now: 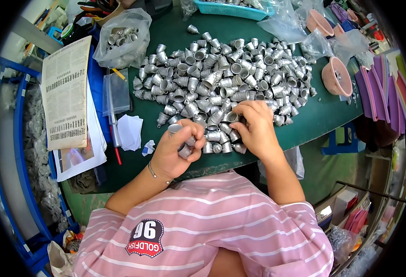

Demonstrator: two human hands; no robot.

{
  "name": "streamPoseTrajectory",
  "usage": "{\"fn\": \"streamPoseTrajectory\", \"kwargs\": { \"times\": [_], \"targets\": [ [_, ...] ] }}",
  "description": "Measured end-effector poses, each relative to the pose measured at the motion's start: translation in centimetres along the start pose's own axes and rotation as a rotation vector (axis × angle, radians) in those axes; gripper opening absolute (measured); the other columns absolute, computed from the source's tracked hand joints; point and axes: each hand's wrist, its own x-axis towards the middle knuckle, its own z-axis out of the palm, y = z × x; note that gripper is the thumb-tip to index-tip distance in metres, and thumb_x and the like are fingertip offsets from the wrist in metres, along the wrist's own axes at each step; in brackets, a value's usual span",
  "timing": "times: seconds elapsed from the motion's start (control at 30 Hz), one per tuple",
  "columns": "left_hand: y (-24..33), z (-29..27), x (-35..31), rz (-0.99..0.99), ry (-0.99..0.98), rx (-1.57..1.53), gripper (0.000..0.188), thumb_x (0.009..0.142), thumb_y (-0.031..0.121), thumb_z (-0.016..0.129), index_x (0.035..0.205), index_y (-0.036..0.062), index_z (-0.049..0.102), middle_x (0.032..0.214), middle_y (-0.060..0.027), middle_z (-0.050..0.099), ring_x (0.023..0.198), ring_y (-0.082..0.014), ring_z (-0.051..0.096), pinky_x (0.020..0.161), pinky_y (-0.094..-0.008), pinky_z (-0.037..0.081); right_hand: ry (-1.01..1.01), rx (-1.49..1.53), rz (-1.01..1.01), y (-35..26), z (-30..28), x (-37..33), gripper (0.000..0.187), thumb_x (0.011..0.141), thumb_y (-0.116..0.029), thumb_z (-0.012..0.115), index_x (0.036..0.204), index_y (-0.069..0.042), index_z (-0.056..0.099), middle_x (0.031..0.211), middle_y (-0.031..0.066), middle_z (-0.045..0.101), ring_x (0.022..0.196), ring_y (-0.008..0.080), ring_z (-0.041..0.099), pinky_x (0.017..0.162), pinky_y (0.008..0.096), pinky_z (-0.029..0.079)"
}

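Over the near edge of the green surface, the left hand is clasping silver metal cups.
One mouth is facing up, fingers hiding its long axis; the right hand is touching the pile, its grip unclear. Cups are pointing every way, crowding the space ahead; a densely printed newspaper is lying left, a pink basket is sitting right.
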Motion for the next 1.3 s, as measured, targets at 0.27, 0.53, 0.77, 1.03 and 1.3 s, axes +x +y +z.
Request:
{"fn": "streamPoseTrajectory", "kwargs": {
  "times": [0.27,0.53,0.77,1.03,1.3],
  "targets": [
    [0.2,1.4,0.0,0.109,0.178,0.797,0.033,0.076,0.005,0.068,0.106,0.0008,0.056,0.079,-0.0016,0.055,0.055,-0.0056,0.047,0.043,-0.0177,0.036,-0.006,0.491,-0.149,-2.8,0.2,-0.6,0.035,0.068,0.004,0.063,0.102,0.000,0.056,0.095,0.0134,0.058,0.084,0.0257,0.057,0.069,0.0313,0.047],
    [-0.2,1.1,-0.1,0.126,0.133,0.889,0.037,0.075,0.008,0.070,0.109,0.0008,0.056,0.083,-0.0023,0.060,0.059,-0.0041,0.050,0.046,-0.0158,0.038,-0.024,0.974,0.085,-2.7,1.8,-1.7,0.022,0.077,0.003,0.061,0.098,0.002,0.057,0.093,0.0097,0.059,0.071,0.0126,0.059,0.058,0.0236,0.049],
    [0.2,1.8,-0.4,0.043,0.123,0.915,0.031,0.076,0.005,0.069,0.104,-0.0016,0.058,0.092,-0.0069,0.064,0.084,-0.0100,0.059,0.071,-0.0215,0.048,-0.067,1.244,0.298,-3.1,1.8,-2.2,0.016,0.083,0.001,0.058,0.098,0.002,0.052,0.082,0.0069,0.060,0.068,0.0091,0.057,0.060,0.0214,0.048],
    [0.0,1.4,-0.5,0.111,0.167,0.943,0.027,0.075,0.004,0.069,0.100,-0.0012,0.060,0.088,-0.0046,0.063,0.079,-0.0079,0.057,0.070,-0.0206,0.047,0.052,1.106,0.046,-2.8,2.3,-2.0,0.022,0.080,0.002,0.060,0.100,0.002,0.052,0.092,0.0088,0.059,0.079,0.0121,0.058,0.068,0.0246,0.049],
    [0.0,1.0,-0.4,0.282,0.112,1.063,0.032,0.073,0.008,0.072,0.102,0.0011,0.060,0.084,0.0005,0.060,0.076,-0.0050,0.054,0.067,-0.0181,0.044,-0.116,0.937,0.163,-2.6,1.2,-2.0,0.029,0.078,-0.005,0.065,0.105,0.001,0.056,0.089,0.0102,0.061,0.079,0.0148,0.060,0.067,0.0253,0.048]
  ]
}}
